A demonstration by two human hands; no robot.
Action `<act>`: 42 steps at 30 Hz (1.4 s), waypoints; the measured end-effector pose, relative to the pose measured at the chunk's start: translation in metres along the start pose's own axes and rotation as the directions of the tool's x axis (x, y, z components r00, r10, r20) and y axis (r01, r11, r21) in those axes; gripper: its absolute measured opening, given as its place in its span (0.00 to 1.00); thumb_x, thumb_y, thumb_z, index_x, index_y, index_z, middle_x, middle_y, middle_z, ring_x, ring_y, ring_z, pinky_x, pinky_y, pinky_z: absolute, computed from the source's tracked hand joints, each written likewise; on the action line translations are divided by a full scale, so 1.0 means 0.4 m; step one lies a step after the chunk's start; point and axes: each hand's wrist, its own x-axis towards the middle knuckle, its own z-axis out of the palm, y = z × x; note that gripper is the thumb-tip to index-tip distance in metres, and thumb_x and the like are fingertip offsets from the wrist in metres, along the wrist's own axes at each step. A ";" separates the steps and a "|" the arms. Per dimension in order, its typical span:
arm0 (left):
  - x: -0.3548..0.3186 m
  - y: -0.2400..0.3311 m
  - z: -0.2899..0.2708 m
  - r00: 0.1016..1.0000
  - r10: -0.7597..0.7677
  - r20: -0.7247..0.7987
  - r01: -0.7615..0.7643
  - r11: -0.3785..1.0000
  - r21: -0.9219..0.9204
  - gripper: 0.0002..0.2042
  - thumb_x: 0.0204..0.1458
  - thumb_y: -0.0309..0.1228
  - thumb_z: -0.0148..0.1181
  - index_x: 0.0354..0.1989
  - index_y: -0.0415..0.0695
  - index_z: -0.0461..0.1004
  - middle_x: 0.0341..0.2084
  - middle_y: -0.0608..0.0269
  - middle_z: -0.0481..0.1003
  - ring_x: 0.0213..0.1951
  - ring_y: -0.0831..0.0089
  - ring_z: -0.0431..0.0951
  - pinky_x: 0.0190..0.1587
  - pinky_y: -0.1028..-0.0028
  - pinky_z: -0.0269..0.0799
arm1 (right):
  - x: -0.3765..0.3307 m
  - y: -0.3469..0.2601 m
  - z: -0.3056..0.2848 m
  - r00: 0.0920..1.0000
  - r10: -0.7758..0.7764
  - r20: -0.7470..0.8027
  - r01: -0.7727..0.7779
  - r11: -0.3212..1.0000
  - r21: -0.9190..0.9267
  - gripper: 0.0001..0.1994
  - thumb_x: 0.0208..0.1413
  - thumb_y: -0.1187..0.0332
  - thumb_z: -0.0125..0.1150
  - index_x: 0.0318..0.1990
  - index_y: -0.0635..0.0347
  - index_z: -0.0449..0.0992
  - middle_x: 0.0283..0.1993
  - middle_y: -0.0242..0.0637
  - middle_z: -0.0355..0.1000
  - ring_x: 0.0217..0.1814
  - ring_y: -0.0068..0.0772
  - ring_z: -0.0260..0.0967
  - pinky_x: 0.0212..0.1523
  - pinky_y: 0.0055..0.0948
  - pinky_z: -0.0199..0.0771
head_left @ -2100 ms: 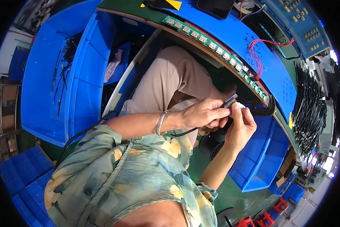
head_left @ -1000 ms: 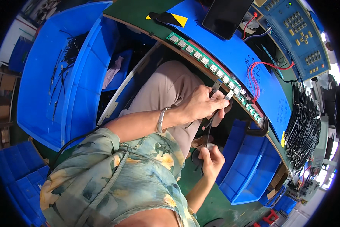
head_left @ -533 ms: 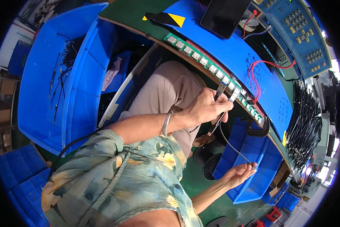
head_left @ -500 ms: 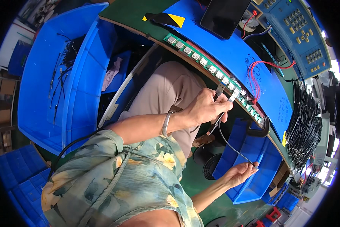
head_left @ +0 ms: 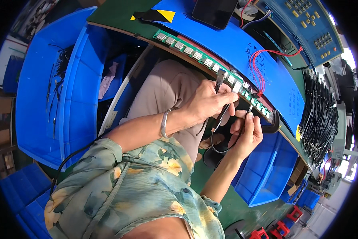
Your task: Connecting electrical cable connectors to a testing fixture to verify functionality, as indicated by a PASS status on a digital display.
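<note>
A long green circuit board with a row of metal sockets lies along the bench's near edge. My left hand is closed on a cable's pale plug, held against the sockets. A second, dark plug stands by its fingers at the board. To the right, my right hand pinches a cable end with a thin metal tip, close to the smaller sockets at the board's right end. Black cable loops below and between both hands. Fingers partly hide the plugs; whether they are seated I cannot tell.
A blue bin with some black cables stands at left, another blue bin below right. On the bench are a black phone, a blue button panel, red wires, a dark clamp and a black cable bundle.
My right hand has come up and left from over the right bin to the board, bringing the cable end. The cable now hangs in a tighter loop. The whole view has shifted slightly.
</note>
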 end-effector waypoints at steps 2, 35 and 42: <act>-0.002 0.000 0.000 1.000 -0.005 -0.013 0.004 1.000 -0.005 0.08 0.45 0.29 0.51 0.18 0.41 0.70 0.11 0.64 0.70 0.11 0.87 0.60 0.12 0.85 0.53 | 0.004 0.003 0.008 1.000 0.004 -0.001 -0.004 1.000 0.014 0.11 0.53 0.70 0.46 0.24 0.67 0.70 0.12 0.31 0.60 0.09 0.14 0.50 0.07 0.11 0.44; 0.000 0.014 -0.005 0.998 -0.003 0.061 0.007 0.997 -0.077 0.09 0.47 0.27 0.49 0.18 0.36 0.67 0.12 0.59 0.70 0.15 0.76 0.71 0.14 0.84 0.62 | 0.024 0.041 0.023 0.990 0.045 0.130 -0.075 0.970 0.233 0.09 0.54 0.71 0.44 0.25 0.64 0.65 0.18 0.35 0.63 0.15 0.20 0.54 0.14 0.18 0.57; 0.005 -0.003 -0.012 0.998 -0.022 0.067 0.026 0.997 -0.070 0.07 0.48 0.27 0.50 0.22 0.39 0.70 0.13 0.65 0.71 0.10 0.92 0.55 0.11 0.88 0.44 | 0.017 0.043 0.027 0.996 0.004 0.085 -0.021 0.980 0.197 0.10 0.55 0.70 0.43 0.23 0.62 0.62 0.16 0.33 0.61 0.13 0.18 0.51 0.14 0.16 0.53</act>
